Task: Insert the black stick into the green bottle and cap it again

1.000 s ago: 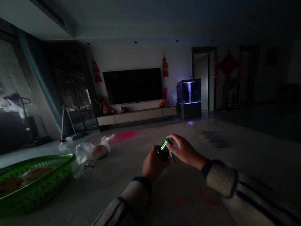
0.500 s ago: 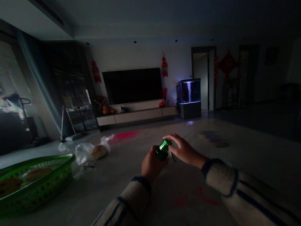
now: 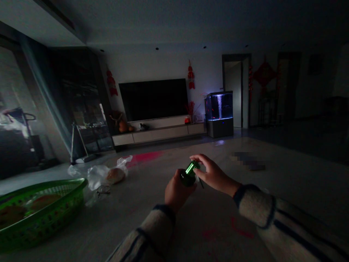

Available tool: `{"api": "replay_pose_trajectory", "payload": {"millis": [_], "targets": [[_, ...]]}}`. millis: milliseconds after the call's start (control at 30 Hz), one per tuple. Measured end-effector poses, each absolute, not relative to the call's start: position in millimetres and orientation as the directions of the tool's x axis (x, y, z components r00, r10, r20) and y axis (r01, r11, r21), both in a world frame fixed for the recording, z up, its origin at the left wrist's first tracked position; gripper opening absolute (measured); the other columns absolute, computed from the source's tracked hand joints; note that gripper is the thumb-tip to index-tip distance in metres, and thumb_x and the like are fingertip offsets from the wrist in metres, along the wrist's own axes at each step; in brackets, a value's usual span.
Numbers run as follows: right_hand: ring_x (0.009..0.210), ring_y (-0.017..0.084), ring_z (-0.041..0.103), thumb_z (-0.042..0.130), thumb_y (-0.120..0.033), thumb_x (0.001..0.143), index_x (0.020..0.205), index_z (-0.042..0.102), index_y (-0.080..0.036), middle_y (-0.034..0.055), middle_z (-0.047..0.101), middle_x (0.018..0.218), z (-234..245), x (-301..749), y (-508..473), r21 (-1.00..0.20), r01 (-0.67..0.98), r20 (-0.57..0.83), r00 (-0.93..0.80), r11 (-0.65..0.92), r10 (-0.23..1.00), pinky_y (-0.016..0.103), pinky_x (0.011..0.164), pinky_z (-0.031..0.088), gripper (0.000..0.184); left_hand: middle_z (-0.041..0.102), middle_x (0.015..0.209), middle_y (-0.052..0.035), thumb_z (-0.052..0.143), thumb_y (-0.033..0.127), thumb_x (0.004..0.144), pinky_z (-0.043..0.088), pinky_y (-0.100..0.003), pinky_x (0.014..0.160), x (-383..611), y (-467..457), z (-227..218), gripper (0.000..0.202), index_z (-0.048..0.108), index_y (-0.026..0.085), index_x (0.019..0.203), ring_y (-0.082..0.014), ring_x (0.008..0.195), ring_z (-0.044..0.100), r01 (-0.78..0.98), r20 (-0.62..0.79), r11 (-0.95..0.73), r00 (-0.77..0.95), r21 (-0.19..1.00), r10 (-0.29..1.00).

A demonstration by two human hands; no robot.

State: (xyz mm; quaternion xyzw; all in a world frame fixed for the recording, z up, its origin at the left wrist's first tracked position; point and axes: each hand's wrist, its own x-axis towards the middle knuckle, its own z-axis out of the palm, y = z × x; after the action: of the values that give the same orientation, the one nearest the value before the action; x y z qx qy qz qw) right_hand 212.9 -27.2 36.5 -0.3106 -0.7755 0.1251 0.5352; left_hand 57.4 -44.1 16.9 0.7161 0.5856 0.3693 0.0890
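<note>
Left hand [image 3: 176,190] is closed round the dark lower end of the cylinder [image 3: 188,174], just above its knuckles. Its long axis tilts up towards the right hand [image 3: 214,174], whose fingertips pinch the glowing upper end

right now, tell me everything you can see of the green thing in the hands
The green thing is a small dark cylinder with a bright green strip glinting near its top. Dim light hides its material. It tilts up to the right, the left hand gripping its base, the right hand pinching its top.
</note>
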Motion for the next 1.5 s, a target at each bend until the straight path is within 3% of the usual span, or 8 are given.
{"api": "replay_pose_trajectory", "payload": {"millis": [200, 367, 633, 833, 1000, 1200, 1333, 1500], "targets": [[0.105, 0.016, 0.051, 0.057, -0.017, 0.070, 0.114, 0.045, -0.023, 0.0061, 0.050, 0.118, 39, 213, -33, -0.537, 0.355, 0.738, -0.242, 0.765, 0.630, 0.036, 0.093, 0.040, 0.046, 0.065, 0.085, -0.0027, 0.067, 0.037, 0.060, 0.039, -0.024, 0.057, 58, -46, 18, 0.047, 0.048, 0.022, 0.100, -0.0185, 0.076, 0.062, 0.766, 0.415, -0.296, 0.043, 0.571, 0.909], [0.089, 0.016, 0.057, 0.059, -0.030, 0.072, 0.109, 0.047, -0.021, 0.0053, 0.057, 0.098, 34, 214, -24, -0.600, 0.420, 0.696, -0.144, 0.681, 0.703, 0.034, 0.080, 0.046, 0.039, 0.065, 0.086, -0.0020, 0.067, 0.037, 0.059, 0.040, -0.023, 0.058, 59, -47, 19, 0.046, 0.048, 0.023, 0.098, -0.0183, 0.076, 0.061, 0.777, 0.420, -0.287, 0.032, 0.560, 0.907], [0.092, 0.014, 0.055, 0.058, -0.014, 0.067, 0.107, 0.048, -0.021, 0.0045, 0.058, 0.103, 39, 213, -29, -0.596, 0.350, 0.716, -0.175, 0.723, 0.675, 0.033, 0.087, 0.043, 0.042, 0.064, 0.084, -0.0021, 0.066, 0.036, 0.059, 0.039, -0.024, 0.058, 58, -46, 18, 0.045, 0.049, 0.023, 0.098, -0.0173, 0.074, 0.060, 0.766, 0.436, -0.305, 0.036, 0.565, 0.899], [0.086, 0.015, 0.056, 0.062, -0.023, 0.067, 0.102, 0.049, -0.020, 0.0046, 0.058, 0.097, 37, 213, -24, -0.616, 0.357, 0.714, -0.122, 0.702, 0.689, 0.034, 0.083, 0.045, 0.038, 0.064, 0.084, -0.0019, 0.065, 0.035, 0.059, 0.039, -0.024, 0.058, 59, -48, 20, 0.044, 0.048, 0.022, 0.097, -0.0176, 0.074, 0.060, 0.761, 0.433, -0.308, 0.039, 0.571, 0.901], [0.088, 0.014, 0.056, 0.059, -0.015, 0.066, 0.101, 0.049, -0.020, 0.0035, 0.059, 0.095, 37, 214, -22, -0.594, 0.352, 0.725, -0.156, 0.723, 0.671, 0.033, 0.085, 0.044, 0.037, 0.064, 0.086, -0.0018, 0.065, 0.037, 0.059, 0.039, -0.024, 0.058, 58, -46, 19, 0.046, 0.048, 0.023, 0.099, -0.0179, 0.076, 0.060, 0.783, 0.407, -0.285, 0.045, 0.553, 0.912], [0.092, 0.017, 0.056, 0.061, -0.025, 0.068, 0.108, 0.045, -0.021, 0.0076, 0.052, 0.113, 37, 214, -27, -0.596, 0.390, 0.720, -0.128, 0.702, 0.682, 0.035, 0.082, 0.046, 0.044, 0.064, 0.085, -0.0012, 0.065, 0.037, 0.059, 0.040, -0.024, 0.059, 57, -44, 16, 0.046, 0.047, 0.023, 0.098, -0.0176, 0.075, 0.060, 0.769, 0.426, -0.307, 0.050, 0.561, 0.903], [0.084, 0.016, 0.057, 0.059, -0.032, 0.072, 0.105, 0.047, -0.021, 0.0066, 0.057, 0.100, 36, 214, -26, -0.593, 0.441, 0.713, -0.100, 0.674, 0.694, 0.034, 0.076, 0.047, 0.036, 0.064, 0.085, -0.0015, 0.066, 0.039, 0.058, 0.040, -0.024, 0.058, 57, -44, 15, 0.047, 0.048, 0.023, 0.098, -0.0173, 0.074, 0.060, 0.765, 0.431, -0.309, 0.045, 0.566, 0.901], [0.082, 0.015, 0.057, 0.061, -0.022, 0.069, 0.099, 0.050, -0.021, 0.0028, 0.060, 0.090, 41, 215, -28, -0.530, 0.439, 0.757, -0.140, 0.725, 0.638, 0.031, 0.079, 0.046, 0.032, 0.064, 0.086, -0.0019, 0.066, 0.038, 0.058, 0.039, -0.023, 0.058, 55, -42, 15, 0.047, 0.048, 0.023, 0.098, -0.0175, 0.076, 0.060, 0.769, 0.434, -0.309, 0.046, 0.560, 0.900]]}}
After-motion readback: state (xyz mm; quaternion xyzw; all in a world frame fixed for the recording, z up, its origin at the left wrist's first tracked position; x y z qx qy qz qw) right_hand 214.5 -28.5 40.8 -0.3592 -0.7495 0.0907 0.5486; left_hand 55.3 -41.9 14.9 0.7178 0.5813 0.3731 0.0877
